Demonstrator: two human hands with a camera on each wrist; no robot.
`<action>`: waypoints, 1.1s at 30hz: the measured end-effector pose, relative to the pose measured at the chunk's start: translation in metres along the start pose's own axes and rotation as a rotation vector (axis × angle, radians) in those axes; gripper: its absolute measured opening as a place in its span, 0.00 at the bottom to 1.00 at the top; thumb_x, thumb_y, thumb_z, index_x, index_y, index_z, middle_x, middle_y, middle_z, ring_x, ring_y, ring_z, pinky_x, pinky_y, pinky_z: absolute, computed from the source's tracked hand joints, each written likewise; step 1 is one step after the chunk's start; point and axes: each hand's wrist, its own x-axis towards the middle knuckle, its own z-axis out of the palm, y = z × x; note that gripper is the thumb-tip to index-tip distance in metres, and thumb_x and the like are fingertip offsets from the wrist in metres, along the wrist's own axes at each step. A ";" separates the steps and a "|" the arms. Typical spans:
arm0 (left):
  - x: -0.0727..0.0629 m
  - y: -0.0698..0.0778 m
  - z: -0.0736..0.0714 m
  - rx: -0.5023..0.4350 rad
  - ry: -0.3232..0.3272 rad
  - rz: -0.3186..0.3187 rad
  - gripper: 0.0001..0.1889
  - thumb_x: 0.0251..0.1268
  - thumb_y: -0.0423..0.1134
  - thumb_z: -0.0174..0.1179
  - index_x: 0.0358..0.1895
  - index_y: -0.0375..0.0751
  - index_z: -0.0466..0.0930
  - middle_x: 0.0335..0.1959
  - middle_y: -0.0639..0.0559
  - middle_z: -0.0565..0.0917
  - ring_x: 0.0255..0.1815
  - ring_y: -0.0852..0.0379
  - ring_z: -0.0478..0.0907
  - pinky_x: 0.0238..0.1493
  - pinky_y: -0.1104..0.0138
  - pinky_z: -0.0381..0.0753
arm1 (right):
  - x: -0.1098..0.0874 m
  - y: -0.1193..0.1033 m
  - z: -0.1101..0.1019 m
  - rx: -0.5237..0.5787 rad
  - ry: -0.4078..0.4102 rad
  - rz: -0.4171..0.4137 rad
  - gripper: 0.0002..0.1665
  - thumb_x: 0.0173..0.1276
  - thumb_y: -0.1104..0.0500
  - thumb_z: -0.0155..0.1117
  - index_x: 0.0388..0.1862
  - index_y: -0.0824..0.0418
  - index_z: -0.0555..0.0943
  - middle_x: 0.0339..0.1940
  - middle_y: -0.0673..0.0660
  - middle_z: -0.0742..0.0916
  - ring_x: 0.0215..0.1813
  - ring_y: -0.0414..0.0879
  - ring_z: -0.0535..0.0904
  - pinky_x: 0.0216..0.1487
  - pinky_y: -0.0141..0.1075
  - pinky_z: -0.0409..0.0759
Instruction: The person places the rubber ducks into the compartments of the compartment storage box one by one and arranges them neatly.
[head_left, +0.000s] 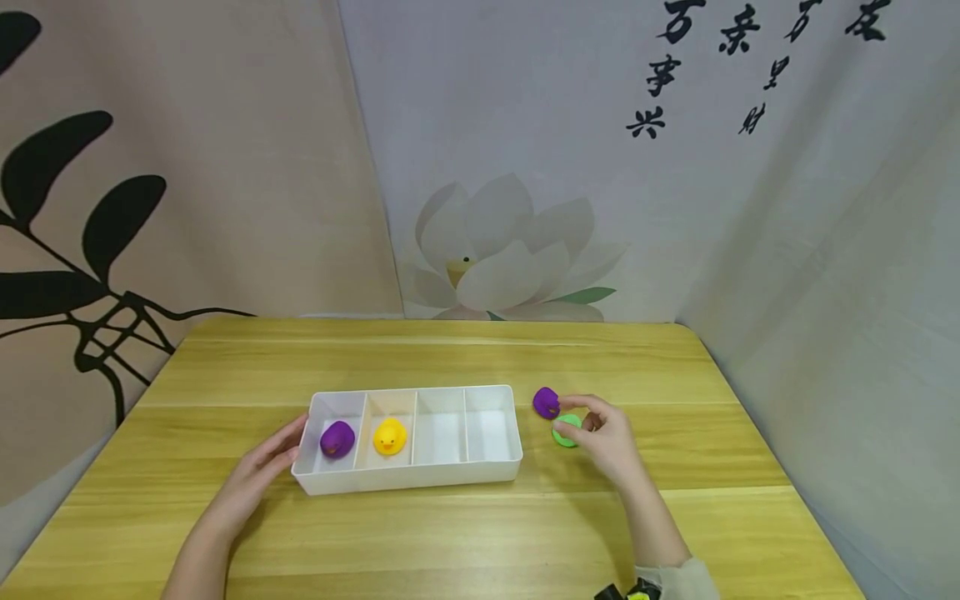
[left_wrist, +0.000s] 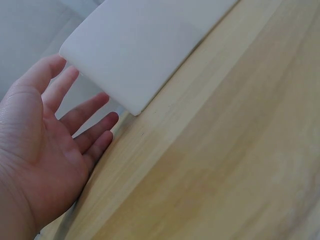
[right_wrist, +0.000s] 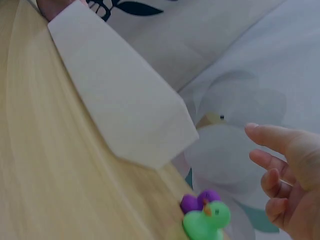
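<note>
A white four-compartment box [head_left: 408,477] stands on the table. Its leftmost compartment holds a purple toy duck [head_left: 337,439], and a yellow toy duck [head_left: 390,436] sits in the one beside it. My left hand [head_left: 251,479] rests its fingers against the box's left end, thumb and fingers spread in the left wrist view. Right of the box lie a second purple duck [head_left: 546,403] and a green duck [right_wrist: 204,226]. Over these two hovers my right hand [head_left: 609,437], thumb and index finger parted, the other fingers loosely bent. The right wrist view shows space between this hand and both ducks.
The wooden table [head_left: 420,542] reaches back to a hanging cloth [head_left: 525,100] printed with a lotus and black characters. More cloth [head_left: 847,292] hangs along the right side. The box's two right-hand compartments show bare floors.
</note>
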 end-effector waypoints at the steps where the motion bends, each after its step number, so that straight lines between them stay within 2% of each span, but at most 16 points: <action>1: 0.000 0.000 0.000 -0.003 0.000 0.004 0.25 0.76 0.39 0.46 0.73 0.41 0.58 0.71 0.38 0.62 0.62 0.77 0.61 0.53 0.82 0.61 | 0.000 0.004 -0.002 0.006 -0.001 0.006 0.21 0.54 0.61 0.76 0.47 0.63 0.84 0.43 0.64 0.84 0.21 0.40 0.66 0.18 0.27 0.62; 7: 0.001 -0.001 0.000 -0.009 -0.004 0.018 0.25 0.77 0.38 0.46 0.73 0.41 0.58 0.70 0.56 0.66 0.62 0.77 0.61 0.53 0.83 0.61 | -0.004 0.024 -0.011 0.023 -0.001 0.080 0.24 0.55 0.60 0.75 0.51 0.64 0.82 0.48 0.62 0.83 0.22 0.39 0.66 0.19 0.27 0.64; 10: 0.000 -0.001 -0.001 -0.005 -0.003 0.022 0.25 0.77 0.38 0.46 0.73 0.41 0.58 0.70 0.58 0.66 0.62 0.77 0.61 0.53 0.83 0.61 | -0.005 0.033 -0.014 0.026 0.006 0.113 0.24 0.56 0.61 0.75 0.53 0.64 0.81 0.49 0.61 0.83 0.21 0.39 0.66 0.19 0.27 0.65; 17: 0.000 -0.001 0.000 0.004 0.000 0.016 0.25 0.76 0.38 0.46 0.73 0.42 0.58 0.70 0.50 0.66 0.62 0.76 0.61 0.53 0.82 0.61 | -0.005 0.048 -0.014 0.034 0.004 0.154 0.23 0.57 0.60 0.74 0.52 0.63 0.82 0.48 0.60 0.83 0.18 0.38 0.67 0.16 0.27 0.66; 23: 0.000 -0.001 0.001 0.011 0.003 0.010 0.25 0.76 0.38 0.47 0.73 0.41 0.59 0.69 0.41 0.65 0.61 0.76 0.63 0.53 0.82 0.61 | -0.004 0.057 -0.010 0.027 0.018 0.171 0.23 0.56 0.61 0.74 0.52 0.62 0.82 0.47 0.60 0.83 0.20 0.38 0.68 0.19 0.27 0.68; 25: 0.000 -0.001 0.001 0.013 0.002 0.005 0.25 0.76 0.39 0.47 0.73 0.41 0.58 0.70 0.41 0.65 0.61 0.77 0.62 0.53 0.82 0.61 | -0.004 0.059 -0.009 0.019 0.017 0.180 0.23 0.56 0.61 0.74 0.52 0.62 0.82 0.47 0.60 0.82 0.21 0.38 0.68 0.20 0.27 0.68; 27: 0.000 -0.001 0.001 0.014 0.001 0.003 0.26 0.76 0.39 0.47 0.73 0.42 0.58 0.70 0.40 0.65 0.61 0.77 0.62 0.53 0.82 0.61 | -0.004 0.059 -0.008 0.023 0.013 0.188 0.24 0.57 0.62 0.73 0.53 0.63 0.81 0.48 0.61 0.82 0.21 0.38 0.68 0.20 0.27 0.67; 30: 0.000 0.000 0.000 0.016 0.001 0.001 0.26 0.76 0.39 0.47 0.74 0.42 0.58 0.70 0.38 0.64 0.60 0.77 0.62 0.52 0.82 0.61 | -0.006 0.045 -0.006 0.010 0.004 0.198 0.23 0.58 0.65 0.72 0.54 0.66 0.80 0.48 0.63 0.81 0.21 0.39 0.68 0.21 0.26 0.67; 33: 0.000 0.001 0.000 0.013 0.000 0.000 0.26 0.76 0.39 0.47 0.74 0.42 0.58 0.70 0.35 0.62 0.60 0.77 0.62 0.52 0.82 0.61 | -0.006 0.048 -0.004 -0.008 0.013 0.181 0.23 0.58 0.63 0.73 0.53 0.65 0.81 0.48 0.61 0.82 0.22 0.40 0.68 0.21 0.27 0.68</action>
